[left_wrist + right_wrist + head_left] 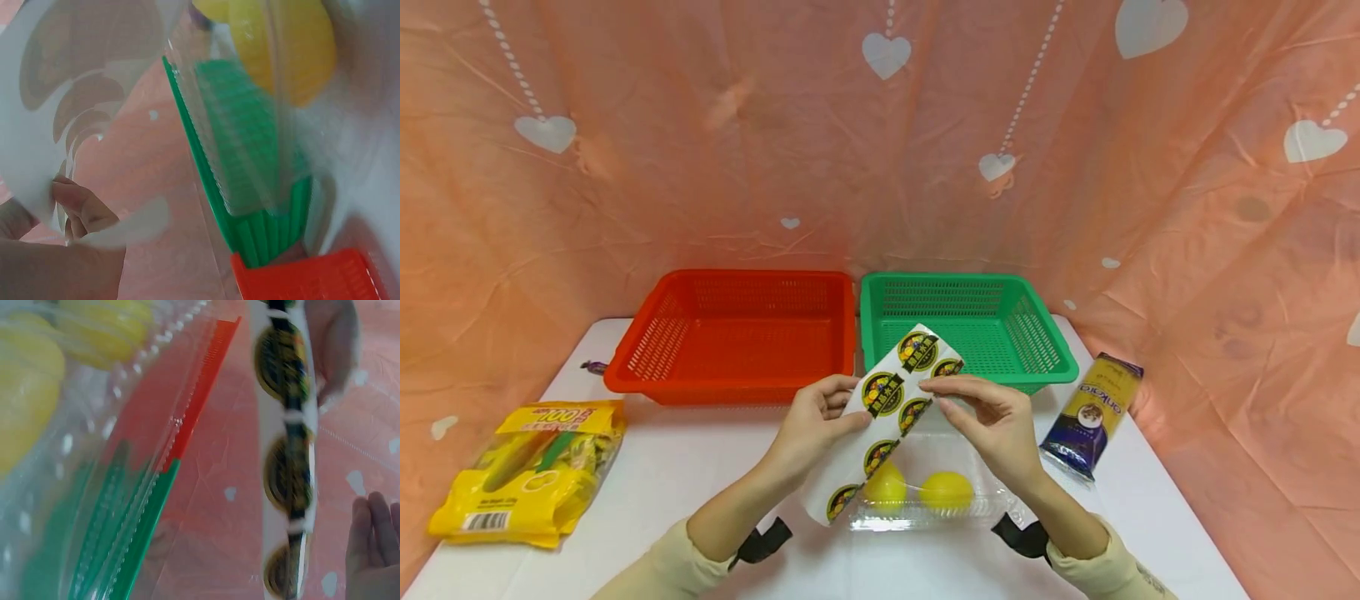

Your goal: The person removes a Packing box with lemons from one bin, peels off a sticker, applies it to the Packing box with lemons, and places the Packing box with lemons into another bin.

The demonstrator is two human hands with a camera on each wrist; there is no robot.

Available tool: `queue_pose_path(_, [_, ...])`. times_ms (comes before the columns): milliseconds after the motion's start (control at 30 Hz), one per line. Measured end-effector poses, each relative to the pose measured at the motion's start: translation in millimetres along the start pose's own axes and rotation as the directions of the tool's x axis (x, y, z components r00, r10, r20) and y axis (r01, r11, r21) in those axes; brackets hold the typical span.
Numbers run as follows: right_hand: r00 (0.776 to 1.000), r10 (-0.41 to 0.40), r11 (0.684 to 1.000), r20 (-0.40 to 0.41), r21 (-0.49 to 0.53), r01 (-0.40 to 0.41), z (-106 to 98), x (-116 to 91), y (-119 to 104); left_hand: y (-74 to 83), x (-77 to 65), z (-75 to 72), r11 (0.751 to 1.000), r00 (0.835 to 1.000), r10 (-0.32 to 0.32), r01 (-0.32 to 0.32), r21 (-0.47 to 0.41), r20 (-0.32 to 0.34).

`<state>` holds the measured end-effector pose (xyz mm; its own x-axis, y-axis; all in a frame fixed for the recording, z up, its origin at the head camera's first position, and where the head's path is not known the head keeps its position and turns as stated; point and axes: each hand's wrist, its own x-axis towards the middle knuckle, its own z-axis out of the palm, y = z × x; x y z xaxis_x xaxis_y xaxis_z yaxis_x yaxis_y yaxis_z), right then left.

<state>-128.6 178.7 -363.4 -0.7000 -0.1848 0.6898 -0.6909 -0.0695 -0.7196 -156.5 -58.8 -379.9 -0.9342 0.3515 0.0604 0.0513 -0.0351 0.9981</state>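
My left hand (820,421) pinches a white sheet of round stickers (883,396) by its left edge, thumb in front and fingers behind. The sheet is tilted and curves, with black and yellow fruit labels. At its right edge is my right hand (996,421); the index fingertip overlaps the sheet and the thumb lies just below, a gap between them. In the right wrist view, the right hand's fingers (369,540) look nearly straight. Below the sheet stands a clear plastic box (985,504) with yellow fruits (946,492) inside, partly hidden by the sheet.
A red basket (730,392) and a green basket (1045,371) stand side by side at the back. At the left lies a yellow snack bag (535,475); at the right, a gold and purple packet (1093,414). A small purple-wrapped item (595,367) pokes out beside the red basket.
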Motion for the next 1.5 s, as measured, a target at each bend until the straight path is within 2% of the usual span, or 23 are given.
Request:
queue_pose_path(100, [0.994,-0.035,0.999,0.102,-0.005,0.035,6.5,-1.1,2.3,1.0,-0.5,7.3,1.0,1.0,0.001,-0.001,-0.03,0.019])
queue_pose_path(167, [0.989,-0.052,0.999,0.137,-0.009,0.054,9.6,-1.6,3.2,2.2,-0.9,11.5,0.999,0.999,0.006,-0.005,-0.048,0.035])
queue_pose_path(300, [0.983,-0.087,0.995,0.159,-0.027,0.092,13.2,-2.4,4.2,5.6,-0.8,18.0,0.995,0.999,0.031,-0.029,-0.094,0.023])
queue_pose_path(433, [0.978,-0.134,0.986,0.159,-0.081,0.148,15.6,-1.7,6.8,9.0,-1.0,22.5,0.991,0.998,0.058,-0.061,-0.12,-0.03])
queue_pose_path(533, [0.969,-0.192,0.963,0.152,-0.16,0.216,16.8,0.1,10.0,10.1,-0.4,25.5,0.989,0.997,0.057,-0.063,-0.136,-0.046])
queue_pose_path(633, [0.957,-0.245,0.929,0.154,-0.245,0.277,17.5,1.4,13.2,9.9,0.0,28.1,0.985,0.998,0.048,-0.053,-0.161,-0.036])
queue_pose_path(733, [0.95,-0.265,0.901,0.164,-0.309,0.305,18.1,0.8,15.5,8.6,-0.7,29.5,0.984,0.998,0.05,-0.053,-0.171,-0.024])
queue_pose_path(967, [0.938,-0.296,0.857,0.183,-0.384,0.345,18.7,-2.0,19.0,5.9,-3.0,31.0,0.985,0.999,0.045,-0.048,-0.164,-0.022])
queue_pose_path(1200, [0.917,-0.33,0.825,0.222,-0.403,0.395,19.7,-0.3,19.7,6.0,-6.2,29.6,0.985,0.999,0.037,-0.038,-0.169,-0.007])
queue_pose_path(1333, [0.91,-0.363,0.822,0.199,-0.393,0.413,19.5,-0.9,21.5,5.3,-8.8,27.9,0.988,0.999,0.04,-0.04,-0.152,0.002])
queue_pose_path(1500, [0.917,-0.373,0.85,0.139,-0.346,0.398,19.3,-1.3,23.4,4.5,-10.8,27.3,0.989,0.999,0.041,-0.039,-0.141,0.016])
